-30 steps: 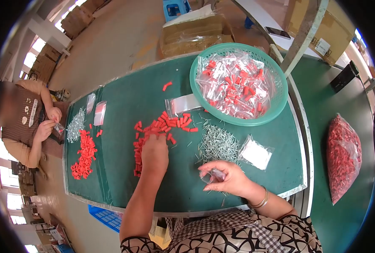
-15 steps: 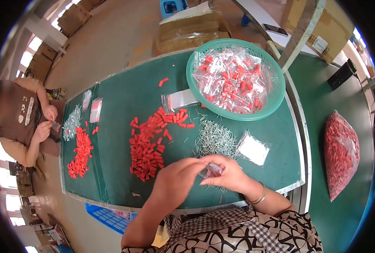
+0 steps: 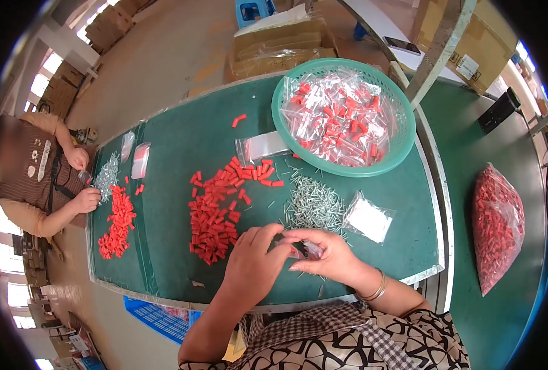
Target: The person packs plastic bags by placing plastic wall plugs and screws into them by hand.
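My right hand point(image 3: 335, 258) is closed around a small clear plastic bag point(image 3: 313, 250), holding it over the front of the table. Beside it, my left hand point(image 3: 253, 264) has its fingers bent together at the bag's mouth, with a red plastic plug point(image 3: 295, 252) showing at the fingertips. The fingers partly cover both things. A pile of red plastic plugs point(image 3: 213, 216) lies left of my hands. Just beyond them is a heap of small metal screws point(image 3: 314, 200). To the right of the screws rests a stack of clear bags point(image 3: 369, 219).
A green basket point(image 3: 278, 117) with filled bags stands at the back right; more flat bags point(image 3: 264, 147) lie beside it. A co-worker point(image 3: 45, 166) sits at the left end near other piles of plugs point(image 3: 118, 222) and screws point(image 3: 106, 177). A large sack of red plugs point(image 3: 499, 228) lies right.
My left hand has shifted slightly left and its fingers have curled, with red now showing at the bag. The right hand stays nearly in place. The co-worker's hands have moved apart.
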The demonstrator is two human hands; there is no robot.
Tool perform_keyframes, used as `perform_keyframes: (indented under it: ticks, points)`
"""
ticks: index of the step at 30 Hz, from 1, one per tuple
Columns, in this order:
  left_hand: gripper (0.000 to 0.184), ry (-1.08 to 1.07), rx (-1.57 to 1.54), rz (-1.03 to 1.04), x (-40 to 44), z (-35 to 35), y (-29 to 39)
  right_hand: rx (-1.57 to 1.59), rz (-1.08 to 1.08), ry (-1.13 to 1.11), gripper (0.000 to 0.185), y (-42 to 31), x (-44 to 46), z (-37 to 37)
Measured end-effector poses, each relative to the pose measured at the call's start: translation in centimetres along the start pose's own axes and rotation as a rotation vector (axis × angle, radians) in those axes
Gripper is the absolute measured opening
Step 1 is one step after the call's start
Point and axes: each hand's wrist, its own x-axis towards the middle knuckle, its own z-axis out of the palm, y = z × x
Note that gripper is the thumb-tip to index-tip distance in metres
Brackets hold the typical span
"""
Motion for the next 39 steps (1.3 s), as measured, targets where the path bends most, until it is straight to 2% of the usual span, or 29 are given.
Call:
perform_keyframes:
  ticks: [1, 4, 7, 10, 14, 26, 32, 39]
  points:
    - [0.015, -0.017, 0.007, -0.002, -0.1, 0.2, -0.1, -0.092, -0.076, 0.057, 0.041, 0.2, 0.0, 0.1]
    - [0.017, -0.012, -0.005, -0.026, -0.4, 0.5, -0.1, -0.230, -0.119, 0.119, 0.026, -0.5, 0.0, 0.0]
    - [0.019, 0.023, -0.075, -0.065, -0.1, 0.4, 0.2, -0.231, -0.130, 0.156, 0.011, -0.4, -0.2, -0.1]
    - [0.019, 0.063, -0.234, -0.151, -0.2, 0.4, 0.0, -0.070, -0.085, 0.161, 0.008, -0.2, -0.2, 0.0]
    - [0.017, 0.126, -0.550, -0.444, -0.4, 0.6, 0.5, -0.063, -0.079, 0.154, 0.008, -0.2, -0.2, -0.1]
    - [0.012, 0.039, -0.523, -0.428, 0.0, 1.0, 0.3, -0.123, -0.031, 0.179, 0.008, -0.7, -0.2, -0.1]
    - [0.009, 0.037, -0.604, -0.517, -0.3, 1.0, -0.2, -0.114, 0.007, 0.165, 0.008, -0.7, -0.2, -0.3]
    - [0.008, 0.021, -0.591, -0.457, -0.3, 1.2, -0.2, -0.152, -0.007, 0.132, 0.007, -0.7, -0.2, -0.3]
